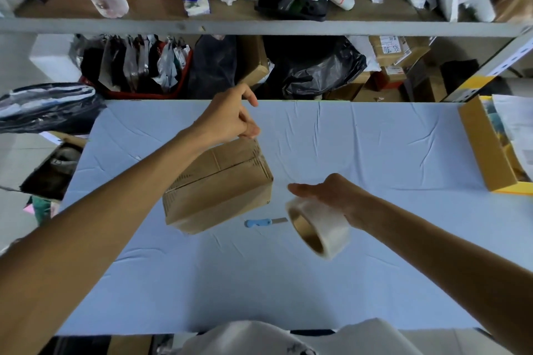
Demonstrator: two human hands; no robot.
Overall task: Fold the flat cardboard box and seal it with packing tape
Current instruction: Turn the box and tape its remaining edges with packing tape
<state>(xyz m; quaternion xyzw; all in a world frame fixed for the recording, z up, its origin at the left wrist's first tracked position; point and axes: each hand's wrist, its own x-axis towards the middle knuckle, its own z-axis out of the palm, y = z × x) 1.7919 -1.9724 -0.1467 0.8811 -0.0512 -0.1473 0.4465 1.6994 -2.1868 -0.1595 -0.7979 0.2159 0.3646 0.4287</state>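
Note:
A closed brown cardboard box [219,184] sits on the pale blue table [375,153], turned at an angle, with its top flaps meeting in a seam. My left hand [230,118] reaches over it and pinches its far upper corner with thumb and curled fingers, where shiny clear tape shows on the box's right end. To the right of the box, my right hand [328,193] grips a roll of clear packing tape [320,228] from above and holds it off the table. The roll is motion-blurred. I cannot see a tape strip running between roll and box.
A blue-handled utility knife [264,222] lies on the table between box and roll. An open yellow carton [484,150] stands at the table's right edge. Shelves [259,27] packed with bags, baskets and boxes rise behind the table's far edge.

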